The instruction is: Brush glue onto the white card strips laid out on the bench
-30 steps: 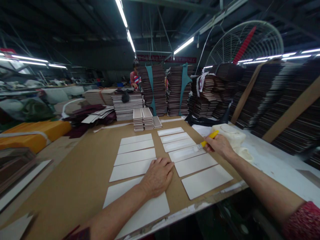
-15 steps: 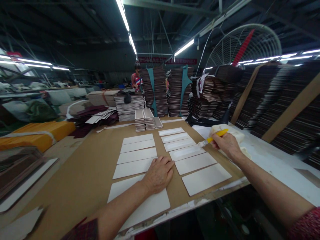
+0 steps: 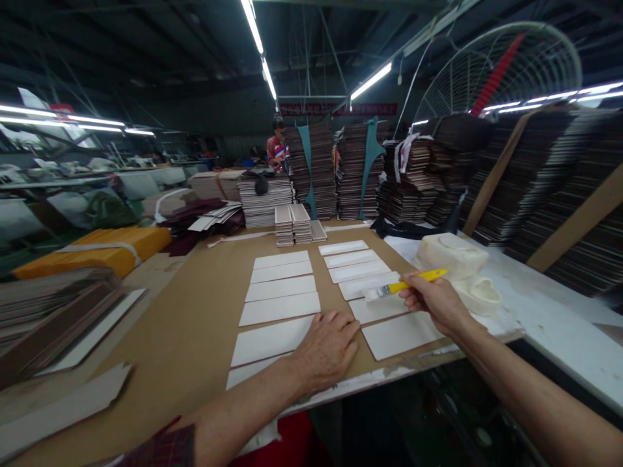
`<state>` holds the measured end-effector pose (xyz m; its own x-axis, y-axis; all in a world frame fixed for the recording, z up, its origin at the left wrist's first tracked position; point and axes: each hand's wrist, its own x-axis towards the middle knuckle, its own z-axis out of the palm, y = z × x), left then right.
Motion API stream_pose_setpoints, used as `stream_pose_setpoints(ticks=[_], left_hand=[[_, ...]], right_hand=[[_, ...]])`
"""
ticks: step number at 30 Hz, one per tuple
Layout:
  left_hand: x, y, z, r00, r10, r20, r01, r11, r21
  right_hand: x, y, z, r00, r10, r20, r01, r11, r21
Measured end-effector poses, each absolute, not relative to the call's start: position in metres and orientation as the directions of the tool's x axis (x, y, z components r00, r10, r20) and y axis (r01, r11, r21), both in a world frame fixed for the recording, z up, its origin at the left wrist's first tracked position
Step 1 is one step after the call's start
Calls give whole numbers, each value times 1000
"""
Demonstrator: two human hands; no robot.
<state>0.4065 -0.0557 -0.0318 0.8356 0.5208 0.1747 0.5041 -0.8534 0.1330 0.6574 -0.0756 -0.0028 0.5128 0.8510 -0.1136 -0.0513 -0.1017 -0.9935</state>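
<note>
My right hand [image 3: 434, 299] grips a yellow-handled brush [image 3: 406, 283], whose pale bristles are over a white panel [image 3: 379, 310] in the right column. Several white panels lie there in a row, the upper ones with a wet-looking sheen. My left hand [image 3: 331, 347] rests palm down with its fingers loosely spread, partly over a white panel [image 3: 272, 340] of the left column. Brown board [image 3: 185, 337] covers the table under both columns.
A pale tub [image 3: 450, 256] and a cream-coated bowl [image 3: 479, 295] stand at the right. Small stacked panels [image 3: 292, 224] sit at the back, before tall dark stacks [image 3: 357, 172]. A yellow bundle [image 3: 97, 250] lies left; a person [image 3: 277, 146] is behind; a large fan [image 3: 501, 78] stands right.
The brush has moved left and down, from the fourth panel's right end to the panel nearer me. My left hand has slid slightly toward me. The view has shifted, showing more of the tub and bowl.
</note>
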Motion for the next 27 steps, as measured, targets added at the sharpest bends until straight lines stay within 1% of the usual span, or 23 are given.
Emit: stream_pose_setpoints(ticks=[3, 8, 14, 21, 27], left_hand=[[407, -55, -35, 824, 536, 183, 514, -844, 157], [407, -56, -33, 823, 534, 195, 511, -845, 156], [407, -56, -35, 823, 531, 203, 508, -847, 158], [407, -56, -36, 821, 535, 201, 511, -844, 161], [407, -55, -36, 820, 541, 187, 510, -839, 189]], right_hand=[[651, -73, -10, 488, 865, -120, -42, -114, -993], [649, -68, -23, 425, 898, -110, -1, -121, -993], [649, -64, -28, 395, 913, -104, 103, -157, -982], [666, -62, -11, 445, 887, -123, 242, -251, -937], [701, -67, -8, 503, 860, -83, 331, -280, -901]])
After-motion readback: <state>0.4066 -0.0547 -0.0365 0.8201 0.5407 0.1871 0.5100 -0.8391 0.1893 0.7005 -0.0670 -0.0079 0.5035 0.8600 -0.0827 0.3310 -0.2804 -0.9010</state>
